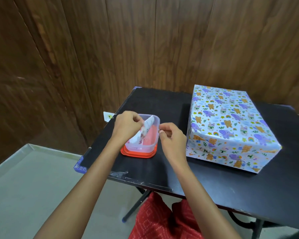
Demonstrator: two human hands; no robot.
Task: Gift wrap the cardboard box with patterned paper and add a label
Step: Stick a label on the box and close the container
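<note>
Item 1, left hand (128, 126): I had it pinching a white printed sheet (148, 125) by its upper edge. The fingers were curled over it, and the sheet was tilted half out of the tub (154, 144) directly beneath the grip. I took it for a label sheet, raised so that one could be peeled off.

Item 2, right hand (171, 137): just right of that grip, at the tub's right rim, thumb and forefinger drawn together, the other fingers curled. I could not tell whether anything small sat between them — it looked poised to pick at the sheet.

Item 3, tub: clear plastic, seated on its red lid (138, 155) below both hands, presumably so the lid stayed out of the way and the tub steady.

Item 4, box (231, 125): well right of both hands on the black table (162, 104), fully covered in patterned paper, end flaps folded down, touched by neither hand. I judged the wrapping done — box set aside, top face free for the label.
</note>
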